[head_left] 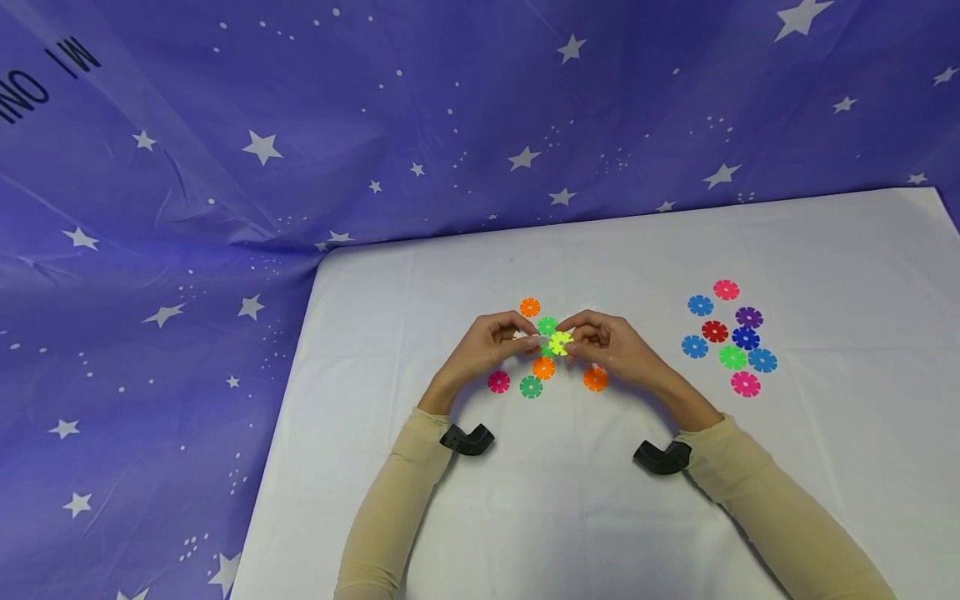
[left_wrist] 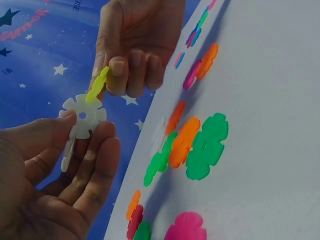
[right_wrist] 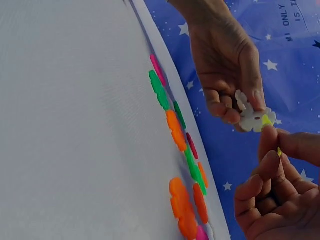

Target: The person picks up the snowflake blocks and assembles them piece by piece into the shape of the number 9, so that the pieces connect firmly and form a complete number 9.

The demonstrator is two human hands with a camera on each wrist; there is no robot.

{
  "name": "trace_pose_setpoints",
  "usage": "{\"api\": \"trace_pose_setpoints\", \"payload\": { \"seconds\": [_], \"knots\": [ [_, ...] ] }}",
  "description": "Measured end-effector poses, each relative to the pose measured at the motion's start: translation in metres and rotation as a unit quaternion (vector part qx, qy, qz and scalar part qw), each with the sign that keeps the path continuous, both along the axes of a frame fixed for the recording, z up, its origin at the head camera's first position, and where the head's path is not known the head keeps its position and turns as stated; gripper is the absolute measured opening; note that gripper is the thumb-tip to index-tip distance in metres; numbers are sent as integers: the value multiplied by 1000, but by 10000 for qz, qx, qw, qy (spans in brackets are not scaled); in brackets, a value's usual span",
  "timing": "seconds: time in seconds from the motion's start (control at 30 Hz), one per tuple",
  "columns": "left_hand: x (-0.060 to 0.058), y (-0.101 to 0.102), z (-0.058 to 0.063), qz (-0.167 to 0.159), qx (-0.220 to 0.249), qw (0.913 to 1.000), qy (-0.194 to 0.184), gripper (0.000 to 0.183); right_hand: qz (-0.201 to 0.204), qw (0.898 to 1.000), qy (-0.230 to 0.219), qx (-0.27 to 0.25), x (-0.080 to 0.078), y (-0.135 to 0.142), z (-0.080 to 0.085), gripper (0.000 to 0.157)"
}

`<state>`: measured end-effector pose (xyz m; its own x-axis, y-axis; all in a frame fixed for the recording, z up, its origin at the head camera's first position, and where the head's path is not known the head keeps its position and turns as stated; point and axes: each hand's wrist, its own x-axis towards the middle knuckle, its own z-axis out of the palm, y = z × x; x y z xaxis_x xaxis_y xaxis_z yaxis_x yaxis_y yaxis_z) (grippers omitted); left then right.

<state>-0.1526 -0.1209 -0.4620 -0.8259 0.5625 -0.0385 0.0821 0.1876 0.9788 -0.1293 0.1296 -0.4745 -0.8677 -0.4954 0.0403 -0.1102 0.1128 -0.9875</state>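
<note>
My left hand [head_left: 486, 343] pinches a white notched flower-shaped disc [left_wrist: 94, 118] between thumb and fingers. A second white disc [left_wrist: 68, 152] is joined to it at an angle, partly behind the fingers. With thumb and index finger, my right hand [head_left: 613, 346] pinches a yellow notched disc [head_left: 560, 342]. In the left wrist view the yellow disc's lower edge meets the upper rim of the white disc. Both hands are above a loose group of discs, including an orange disc [head_left: 529, 307], a green disc [head_left: 531, 387] and a pink disc [head_left: 498, 382].
To the right on the white-covered table [head_left: 847, 400] lies another group of several discs, among them a purple disc [head_left: 749, 317], a red disc [head_left: 715, 332] and a light green disc [head_left: 732, 357]. A purple star-patterned cloth [head_left: 420, 108] hangs behind and to the left.
</note>
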Motion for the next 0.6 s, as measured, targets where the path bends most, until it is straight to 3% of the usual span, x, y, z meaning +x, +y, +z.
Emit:
{"api": "trace_pose_setpoints", "payload": {
  "seconds": [0.4,0.5,0.6],
  "knots": [
    [7,12,3,450,-340,9935,993,6,-384,9988,-98,280,5,-6,7,21],
    [8,12,5,393,-522,9922,1061,6,-334,9993,-75,172,4,-5,4,22],
    [8,11,8,128,-586,9943,886,10,-349,9993,24,130,2,-4,1,24]
  ]
}}
